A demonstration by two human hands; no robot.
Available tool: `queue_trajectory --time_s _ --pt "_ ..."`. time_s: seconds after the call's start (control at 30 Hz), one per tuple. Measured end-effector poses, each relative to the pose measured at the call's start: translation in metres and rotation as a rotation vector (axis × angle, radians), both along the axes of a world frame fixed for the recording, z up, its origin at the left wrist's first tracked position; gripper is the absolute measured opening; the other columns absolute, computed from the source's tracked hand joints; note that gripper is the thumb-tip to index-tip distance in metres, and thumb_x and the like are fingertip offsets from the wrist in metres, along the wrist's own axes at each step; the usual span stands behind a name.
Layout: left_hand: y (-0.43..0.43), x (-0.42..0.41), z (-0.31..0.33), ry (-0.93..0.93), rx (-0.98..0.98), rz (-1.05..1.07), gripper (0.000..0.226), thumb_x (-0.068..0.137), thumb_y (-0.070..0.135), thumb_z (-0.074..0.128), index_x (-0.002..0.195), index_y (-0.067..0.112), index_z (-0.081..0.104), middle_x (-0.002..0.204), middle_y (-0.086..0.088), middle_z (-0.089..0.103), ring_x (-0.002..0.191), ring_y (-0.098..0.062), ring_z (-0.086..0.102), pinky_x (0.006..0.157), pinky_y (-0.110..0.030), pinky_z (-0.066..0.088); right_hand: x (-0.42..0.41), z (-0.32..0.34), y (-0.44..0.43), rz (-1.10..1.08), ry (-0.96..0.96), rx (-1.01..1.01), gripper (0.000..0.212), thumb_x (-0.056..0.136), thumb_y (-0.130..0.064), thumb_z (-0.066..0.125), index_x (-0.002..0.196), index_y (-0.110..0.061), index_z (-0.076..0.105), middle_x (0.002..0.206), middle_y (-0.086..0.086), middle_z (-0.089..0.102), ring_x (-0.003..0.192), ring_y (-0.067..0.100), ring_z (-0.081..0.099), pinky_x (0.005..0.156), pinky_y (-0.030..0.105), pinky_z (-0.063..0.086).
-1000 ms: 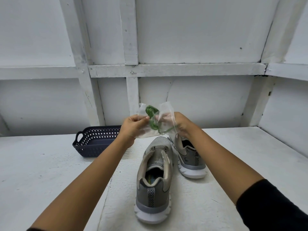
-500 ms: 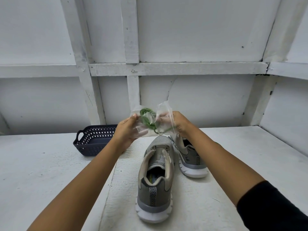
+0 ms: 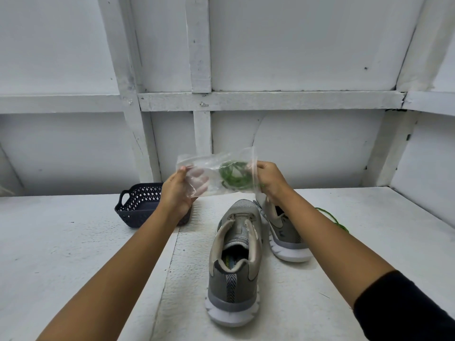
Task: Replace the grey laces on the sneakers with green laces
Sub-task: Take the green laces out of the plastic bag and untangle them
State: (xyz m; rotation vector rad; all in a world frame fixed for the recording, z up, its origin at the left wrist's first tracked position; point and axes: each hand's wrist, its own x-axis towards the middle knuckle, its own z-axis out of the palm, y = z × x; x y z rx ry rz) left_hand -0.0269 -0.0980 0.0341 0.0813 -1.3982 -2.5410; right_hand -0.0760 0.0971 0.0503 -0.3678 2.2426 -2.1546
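White painted boards and battens form the wall (image 3: 295, 45) behind a white worktop (image 3: 61, 242).

At ten o'clock from the near sneaker, a dark blue basket (image 3: 138, 205) with a lattice wall and a loop handle stands on the worktop, its right end hidden behind the left wrist.

The left hand (image 3: 176, 195) is raised above the worktop. Its grip holds the left end of a clear bag (image 3: 211, 166), thumb on the front and fingers behind, showing through the plastic. The bag hangs crosswise between the two hands, at twelve o'clock above the sneakers. A bundle of green laces (image 3: 234, 175) sits inside its right half.

The right hand (image 3: 269, 179) has its grip narrow, pinching the bag's right edge just beside the bundle.

Below, the near sneaker (image 3: 236, 254) stands upright on its white sole, heel at six o'clock, toe at twelve. The far sneaker (image 3: 285, 232) stands at its two o'clock, just beside it, with its toe hidden under the right hand.

At three o'clock from the far sneaker, a loose green lace (image 3: 332, 219) lies on the worktop. Its near end goes behind the right forearm, so I cannot tell whether it joins the bundle. A black sleeve (image 3: 406, 308) covers the right upper arm.
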Motion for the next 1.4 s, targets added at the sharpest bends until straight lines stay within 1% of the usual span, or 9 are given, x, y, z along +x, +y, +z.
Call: queue_trajectory --time_s 0.17,0.43,0.6,0.7,0.8,0.93,1.07,1.2,1.4 --pt "0.000 0.001 0.000 0.027 -0.007 -0.079 0.023 0.101 0.024 0.038 0.105 0.010 0.056 0.102 -0.013 0.065 0.076 -0.022 0.071 0.057 -0.030 0.058 0.002 -0.002 -0.002 0.129 -0.070 0.147 0.018 0.085 -0.019 0.067 0.084 -0.002 0.067 0.078 0.008 0.066 0.064 0.018 0.063 0.057 0.025 0.052" --pt "-0.002 -0.002 -0.002 0.039 -0.046 -0.127 0.025 0.100 0.025 0.038 0.111 0.009 0.055 0.105 -0.015 0.064 0.078 -0.023 0.072 0.057 -0.031 0.057 0.006 -0.003 -0.002 0.181 0.040 0.332 0.033 0.077 -0.012 0.076 0.105 0.003 0.066 0.077 0.003 0.067 0.059 0.006 0.063 0.054 0.014 0.046" --pt "-0.020 -0.005 -0.007 0.036 -0.005 -0.067 0.022 0.100 0.025 0.041 0.106 0.011 0.057 0.098 -0.011 0.065 0.078 -0.023 0.071 0.059 -0.033 0.058 0.001 -0.003 0.002 0.110 -0.150 -0.078 0.005 0.087 -0.007 0.062 0.089 -0.003 0.065 0.079 0.011 0.062 0.066 0.021 0.061 0.054 0.028 0.057" --pt "-0.043 -0.005 -0.007 0.034 -0.008 -0.023 0.026 0.100 0.026 0.042 0.115 0.009 0.055 0.103 -0.010 0.063 0.086 -0.025 0.067 0.062 -0.035 0.059 -0.004 -0.001 0.008 0.146 -0.278 -0.394 0.012 0.093 0.002 0.048 0.096 -0.001 0.059 0.086 0.016 0.065 0.065 0.023 0.069 0.057 0.040 0.059" --pt "-0.066 -0.002 -0.008 0.023 0.000 0.009 0.023 0.100 0.029 0.041 0.108 0.015 0.058 0.109 -0.010 0.060 0.096 -0.028 0.062 0.065 -0.040 0.060 -0.004 -0.001 0.006 0.205 -0.324 -0.467 0.014 0.096 0.003 0.042 0.096 0.002 0.056 0.092 0.021 0.063 0.069 0.028 0.070 0.056 0.042 0.059" --pt "-0.093 0.000 -0.009 0.039 0.100 0.061 0.012 0.096 0.027 0.049 0.099 0.019 0.057 0.102 -0.010 0.064 0.086 -0.024 0.070 0.067 -0.040 0.060 0.002 0.000 -0.006 0.365 -0.327 -0.253 0.019 0.096 0.004 0.041 0.097 -0.001 0.059 0.086 0.016 0.069 0.076 0.027 0.069 0.066 0.040 0.059" --pt "-0.111 -0.002 -0.010 0.030 0.121 0.070 0.010 0.094 0.027 0.053 0.098 0.019 0.058 0.105 -0.012 0.063 0.103 -0.030 0.062 0.071 -0.042 0.059 0.010 0.002 -0.027 0.580 -0.257 0.196 0.019 0.094 0.001 0.047 0.104 -0.005 0.063 0.094 0.009 0.070 0.081 0.023 0.069 0.073 0.035 0.060" --pt "-0.120 -0.004 -0.009 0.036 0.116 0.067 0.010 0.096 0.027 0.051 0.097 0.020 0.058 0.100 -0.011 0.064 0.094 -0.027 0.065 0.064 -0.039 0.059 0.017 0.001 -0.065 0.734 -0.164 0.619 0.022 0.093 0.001 0.049 0.108 -0.002 0.065 0.094 0.006 0.068 0.080 0.021 0.066 0.079 0.035 0.058" --pt "-0.131 -0.005 -0.014 0.023 0.132 0.069 0.012 0.096 0.027 0.049 0.098 0.018 0.057 0.106 -0.014 0.062 0.110 -0.032 0.058 0.073 -0.043 0.059 0.023 -0.018 -0.107 0.852 -0.193 0.925 0.023 0.093 -0.001 0.051 0.112 0.002 0.062 0.085 0.004 0.067 0.072 0.016 0.065 0.081 0.036 0.056"
